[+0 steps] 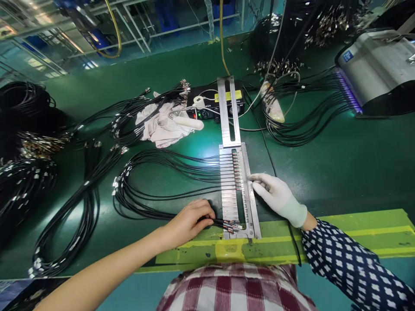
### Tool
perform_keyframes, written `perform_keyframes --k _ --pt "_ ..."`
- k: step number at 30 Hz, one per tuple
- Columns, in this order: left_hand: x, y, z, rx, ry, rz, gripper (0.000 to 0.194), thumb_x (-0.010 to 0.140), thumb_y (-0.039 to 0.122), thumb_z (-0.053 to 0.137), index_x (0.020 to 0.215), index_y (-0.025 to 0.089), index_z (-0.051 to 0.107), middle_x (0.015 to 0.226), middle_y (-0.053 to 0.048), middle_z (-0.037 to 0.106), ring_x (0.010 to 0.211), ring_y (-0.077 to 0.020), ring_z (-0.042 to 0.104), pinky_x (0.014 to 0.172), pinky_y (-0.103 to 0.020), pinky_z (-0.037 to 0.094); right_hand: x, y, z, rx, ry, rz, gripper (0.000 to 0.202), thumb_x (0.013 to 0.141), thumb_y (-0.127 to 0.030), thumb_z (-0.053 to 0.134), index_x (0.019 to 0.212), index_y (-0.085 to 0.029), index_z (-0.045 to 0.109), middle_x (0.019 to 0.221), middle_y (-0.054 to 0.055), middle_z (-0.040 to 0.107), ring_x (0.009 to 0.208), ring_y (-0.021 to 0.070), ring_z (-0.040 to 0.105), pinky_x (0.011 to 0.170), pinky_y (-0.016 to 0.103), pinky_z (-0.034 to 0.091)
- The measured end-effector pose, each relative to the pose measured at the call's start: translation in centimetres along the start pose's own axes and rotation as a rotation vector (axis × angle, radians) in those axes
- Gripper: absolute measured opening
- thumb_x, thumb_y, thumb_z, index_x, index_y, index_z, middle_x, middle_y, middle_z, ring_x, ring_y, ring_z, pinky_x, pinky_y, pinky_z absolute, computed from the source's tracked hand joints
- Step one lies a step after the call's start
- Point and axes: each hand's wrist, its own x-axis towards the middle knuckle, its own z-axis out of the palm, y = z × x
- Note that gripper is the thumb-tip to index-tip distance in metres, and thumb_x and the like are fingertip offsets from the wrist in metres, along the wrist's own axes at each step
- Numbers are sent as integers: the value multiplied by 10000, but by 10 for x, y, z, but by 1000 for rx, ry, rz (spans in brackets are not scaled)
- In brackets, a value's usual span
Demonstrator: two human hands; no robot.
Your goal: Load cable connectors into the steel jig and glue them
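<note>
My bare left hand [193, 218] is closed around a small bunch of black cables [222, 223], whose metal-tipped ends lie over the near end of a slotted metal fixture [230, 203]. In a white glove, my right hand [278, 194] has its bent fingertips against the fixture's right-hand bar [249, 196]; whether they pinch anything is hidden. Several black cables [194, 172] lie side by side in the far slots, connector ends lined up along the gap. Their lengths loop out to the left across the green table.
A black control box [207, 103] stands behind the fixture, partly under a slotted metal plate [228, 112]. A pinkish cloth [162, 127] and cable bundles [68, 224] lie to the left. At right, a metal-cased lamp [379, 73] glows purple over cable ends.
</note>
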Motion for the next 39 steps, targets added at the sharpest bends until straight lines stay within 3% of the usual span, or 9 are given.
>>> perform_keyframes --k 5,9,14,22,31,35,39 --pt "5 2 -4 -92 249 18 84 957 192 548 928 186 626 897 -40 619 861 -145 584 762 -254 476 1 -1 0 -7 -9 3 302 988 -415 450 1130 -240 650 933 39 703 794 198 644 716 333 540" --pt "29 0 -2 85 409 185 79 965 159 521 946 182 594 879 -41 594 848 -148 560 758 -262 479 2 -2 0 -23 1 7 282 987 -415 460 1106 -247 653 923 31 705 809 199 652 716 327 538" --pt "58 -11 10 306 364 294 159 1003 171 428 919 180 563 878 -49 577 844 -165 518 757 -278 472 2 -4 0 -27 9 -3 271 988 -398 465 1105 -245 656 959 31 717 839 195 667 725 322 543" --pt "62 -11 13 492 301 351 265 1021 160 334 907 162 573 891 -73 581 812 -180 457 742 -292 433 3 -7 -2 -50 -8 -16 248 994 -377 462 1111 -253 642 974 28 718 871 200 674 744 331 538" --pt "65 -12 11 378 305 422 241 1014 133 358 1113 144 578 974 -87 595 875 -171 494 778 -284 440 3 -7 -3 -59 -20 -23 251 990 -363 463 1129 -246 636 965 38 722 858 210 673 728 336 531" --pt "51 -16 16 472 347 336 313 998 117 381 1228 165 587 994 -94 566 912 -191 483 760 -313 395 3 -6 -2 -60 -16 -28 257 989 -368 461 1125 -244 642 962 43 724 861 211 675 720 331 529" --pt "44 -19 17 426 278 260 385 1002 118 349 1313 202 559 901 -62 539 814 -168 465 722 -291 382 4 -5 -1 -80 3 -35 253 985 -378 464 1098 -246 649 959 43 730 852 212 682 719 335 534"
